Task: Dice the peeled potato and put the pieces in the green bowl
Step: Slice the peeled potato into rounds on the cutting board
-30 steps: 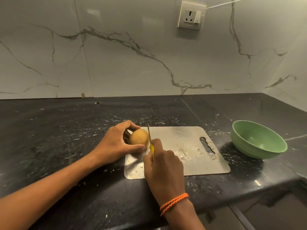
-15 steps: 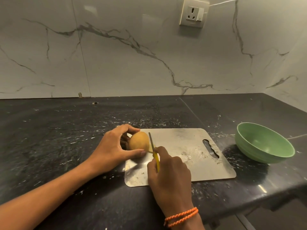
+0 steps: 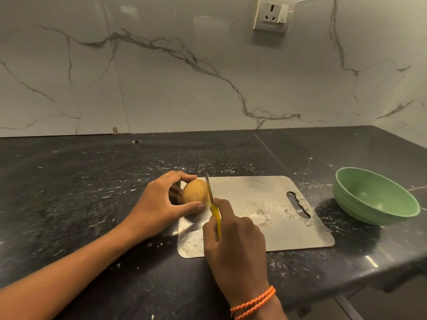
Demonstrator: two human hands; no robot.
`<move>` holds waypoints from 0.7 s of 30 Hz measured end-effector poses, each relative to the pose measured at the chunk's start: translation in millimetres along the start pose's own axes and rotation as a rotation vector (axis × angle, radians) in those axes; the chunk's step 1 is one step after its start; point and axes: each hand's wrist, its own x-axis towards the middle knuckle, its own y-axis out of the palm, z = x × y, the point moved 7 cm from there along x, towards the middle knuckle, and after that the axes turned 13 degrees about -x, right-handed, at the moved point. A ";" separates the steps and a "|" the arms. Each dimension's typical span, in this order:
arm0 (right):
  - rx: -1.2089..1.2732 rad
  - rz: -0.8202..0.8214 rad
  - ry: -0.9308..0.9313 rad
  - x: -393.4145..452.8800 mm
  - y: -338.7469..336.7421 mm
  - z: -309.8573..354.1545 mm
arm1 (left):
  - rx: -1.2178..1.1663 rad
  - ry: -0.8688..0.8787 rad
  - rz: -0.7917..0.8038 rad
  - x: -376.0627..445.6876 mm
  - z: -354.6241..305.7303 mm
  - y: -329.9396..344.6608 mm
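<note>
Now your left hand (image 3: 159, 202) cups the potato (image 3: 195, 192) on the steel board's (image 3: 265, 236) left end, thumb and fingers curled round it. Your right hand (image 3: 235, 245) grips the yellow-handled knife (image 3: 213, 207), blade against the potato's right side. Green bowl (image 3: 374, 197) sits right of the board.

A home kitchen: a dark stone countertop (image 3: 92, 181) is running beneath a marble-veined wall (image 3: 184, 77), with a wall socket (image 3: 273, 15) and a steel chopping board (image 3: 265, 204) just beyond the fingers.

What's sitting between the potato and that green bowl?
In the head view, only the knife blade beside the potato, then bare steel cutting board and dark counter before the green bowl.
</note>
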 end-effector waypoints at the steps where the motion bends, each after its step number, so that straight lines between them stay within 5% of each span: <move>1: -0.019 0.005 -0.005 -0.2 1.2 1.9 | -0.001 0.002 -0.002 0.3 0.0 0.1; 12: 0.011 0.155 -0.020 2.6 10.4 6.3 | -0.010 -0.006 -0.013 -0.3 1.1 -0.9; 21: 0.018 -0.051 0.018 0.6 -0.8 8.2 | -0.030 -0.007 -0.019 -1.0 2.4 -2.3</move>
